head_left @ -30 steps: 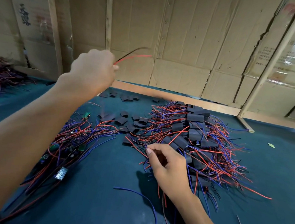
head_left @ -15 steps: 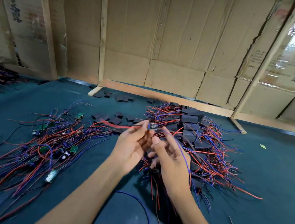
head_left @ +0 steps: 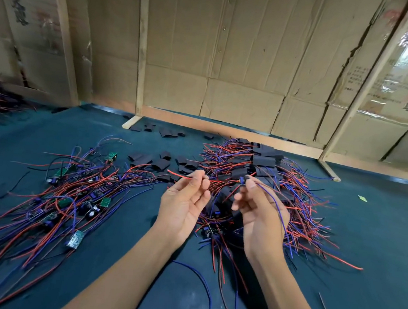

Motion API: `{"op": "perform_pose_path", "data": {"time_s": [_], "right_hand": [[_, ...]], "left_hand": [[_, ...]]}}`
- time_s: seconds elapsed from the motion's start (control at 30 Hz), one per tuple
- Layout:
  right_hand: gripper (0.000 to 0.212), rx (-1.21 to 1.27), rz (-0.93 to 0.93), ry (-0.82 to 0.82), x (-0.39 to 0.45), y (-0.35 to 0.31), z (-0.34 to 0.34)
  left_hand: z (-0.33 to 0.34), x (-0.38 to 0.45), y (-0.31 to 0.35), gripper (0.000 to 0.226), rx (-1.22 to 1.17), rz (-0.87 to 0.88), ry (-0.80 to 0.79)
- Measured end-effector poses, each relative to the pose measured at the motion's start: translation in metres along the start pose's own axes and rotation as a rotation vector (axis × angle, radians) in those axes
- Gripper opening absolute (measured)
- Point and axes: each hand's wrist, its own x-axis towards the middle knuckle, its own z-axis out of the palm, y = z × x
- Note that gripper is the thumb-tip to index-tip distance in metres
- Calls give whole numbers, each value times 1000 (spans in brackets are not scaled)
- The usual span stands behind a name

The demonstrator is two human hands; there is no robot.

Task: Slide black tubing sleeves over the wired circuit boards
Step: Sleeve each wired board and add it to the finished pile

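Now drawn apart from the close huddle of half a second ago: left hand [head_left: 184, 202] pinching the red wire [head_left: 179, 174], right hand [head_left: 260, 208] pinching the small wired circuit board [head_left: 243, 180], blue wire [head_left: 275, 200] trailing over the palm. Wire stretched straight above the green table [head_left: 375, 243]. No sleeve on yet; loose black tubing sleeves [head_left: 158, 162] just behind, ready for threading.

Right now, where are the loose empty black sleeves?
Head view: the loose black sleeves lie centre-table, between the bare-board pile on the left and the sleeved pile on the right, beyond the left hand.
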Motion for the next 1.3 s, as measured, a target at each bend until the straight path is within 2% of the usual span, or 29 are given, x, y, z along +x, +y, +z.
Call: {"op": "perform_pose_path", "data": {"time_s": [0.13, 0.27, 0.33, 0.43, 0.53, 0.57, 0.67, 0.73, 0.8, 0.83, 0.97, 1.07, 1.17, 1.3], "right_hand": [[22, 102, 103, -12, 3, -7, -2], [42, 127, 204, -100, 3, -6, -2], [46, 105, 224, -151, 2, -3, -2], [32, 45, 244, -210, 2, -4, -1], [6, 52, 247, -158, 2, -8, -1], [5, 90, 242, -137, 3, -8, -2], [6, 275, 242, -124, 2, -14, -3], [25, 384, 249, -186, 2, -17, -4], [37, 355, 274, -242, 1, -18, -1], [37, 309, 285, -250, 0, -15, 0], [13, 123, 295, -182, -4, -6, 5], [19, 17, 270, -172, -4, -8, 3], [15, -14, 230, -149, -3, -9, 0], [12, -10, 213, -109, -6, -8, 6]], "left_hand": [[-4, 3, 7, 9, -92, -4, 7], [-3, 3, 8, 11, -71, 14, -37], [-2, 2, 6, 11, -50, 20, -49], [1, 1, 3, 9, -31, 13, -66], [1, 0, 4, 11, -30, -3, -99], [1, 0, 4, 12, -35, -9, -109], [2, -2, 3, 11, -49, -24, -109], [3, -3, 2, 11, -62, -41, -107], [3, -4, 2, 14, -63, -74, -132], [3, -4, 3, 16, -44, -94, -156], [4, -9, -3, 32, 74, -164, -279], [5, -13, -5, 36, 122, -162, -312], [4, -15, -1, 25, 131, -133, -282], [-6, 0, 21, 17, 71, -44, -134]]}}
